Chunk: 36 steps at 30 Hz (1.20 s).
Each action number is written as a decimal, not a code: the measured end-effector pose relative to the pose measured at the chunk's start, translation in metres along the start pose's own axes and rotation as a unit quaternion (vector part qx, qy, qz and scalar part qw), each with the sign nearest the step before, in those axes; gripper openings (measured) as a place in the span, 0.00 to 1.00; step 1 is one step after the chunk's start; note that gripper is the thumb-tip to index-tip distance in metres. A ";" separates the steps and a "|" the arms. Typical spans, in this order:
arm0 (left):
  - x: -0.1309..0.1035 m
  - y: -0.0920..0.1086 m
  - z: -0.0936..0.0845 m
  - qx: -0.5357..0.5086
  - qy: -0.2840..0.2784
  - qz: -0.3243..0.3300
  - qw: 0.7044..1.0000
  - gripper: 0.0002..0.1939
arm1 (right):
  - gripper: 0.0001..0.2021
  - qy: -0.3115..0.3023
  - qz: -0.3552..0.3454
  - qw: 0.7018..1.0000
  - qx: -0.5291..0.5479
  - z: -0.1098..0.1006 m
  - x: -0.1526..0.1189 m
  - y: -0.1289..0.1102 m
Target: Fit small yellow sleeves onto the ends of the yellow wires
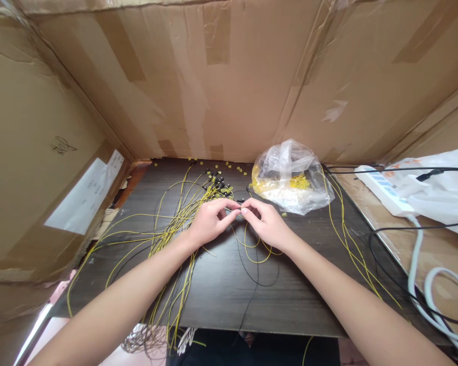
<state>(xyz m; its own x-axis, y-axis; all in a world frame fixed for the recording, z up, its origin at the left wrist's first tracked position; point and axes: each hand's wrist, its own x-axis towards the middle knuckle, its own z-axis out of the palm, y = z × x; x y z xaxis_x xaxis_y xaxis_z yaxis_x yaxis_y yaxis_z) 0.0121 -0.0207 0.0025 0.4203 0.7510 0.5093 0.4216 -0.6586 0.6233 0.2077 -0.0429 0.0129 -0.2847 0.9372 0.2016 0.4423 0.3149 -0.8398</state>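
Over the middle of the dark tabletop, my left hand [213, 219] and my right hand [265, 222] meet with their fingertips pinched together. A small black end of a thin wire [238, 201] shows at the left fingertips. What the right fingers pinch is too small and covered to make out. Yellow and black wire loops [257, 261] hang below the right hand. Beside and beneath my left forearm spreads a bundle of yellow wires [171, 231]. Its black connector ends [218, 183] lie just beyond the left hand, among small yellow clips [229, 165].
A clear plastic bag [290, 178] with small yellow pieces sits behind my right hand. More yellow wires [345, 231] run down the right side. A white power strip [385, 190] and its cable stand at the right. Cardboard walls [244, 91] surround the dark tabletop [290, 305].
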 end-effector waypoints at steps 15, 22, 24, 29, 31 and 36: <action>0.000 -0.004 -0.001 -0.025 -0.003 -0.028 0.999 0.05 | 0.04 0.033 -0.081 0.987 -0.133 -0.004 -0.001 0.006; 0.000 -0.005 -0.001 -0.031 0.021 0.004 0.999 0.05 | 0.08 0.023 -0.081 0.988 -0.127 -0.004 -0.001 0.003; 0.001 -0.003 -0.001 -0.031 0.020 0.023 0.999 0.05 | 0.12 0.019 -0.087 0.988 -0.125 -0.003 -0.001 0.003; 0.000 0.001 -0.002 -0.021 0.017 0.059 0.998 0.05 | 0.18 0.007 -0.067 0.996 -0.065 0.000 -0.001 0.002; 0.000 0.003 -0.002 -0.023 0.019 0.059 0.998 0.05 | 0.18 0.003 -0.051 0.998 -0.032 0.002 -0.001 0.001; -0.002 0.004 -0.001 -0.017 0.031 0.033 0.999 0.06 | 0.21 0.013 -0.025 1.000 0.012 0.004 -0.002 -0.003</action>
<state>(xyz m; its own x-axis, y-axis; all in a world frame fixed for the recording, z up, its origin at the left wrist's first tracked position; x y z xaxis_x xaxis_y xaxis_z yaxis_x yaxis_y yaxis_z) 0.0122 -0.0248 0.0044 0.3951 0.7081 0.5853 0.3669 -0.7057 0.6061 0.2034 -0.0460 0.0130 -0.2839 0.9239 0.2566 0.4076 0.3585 -0.8398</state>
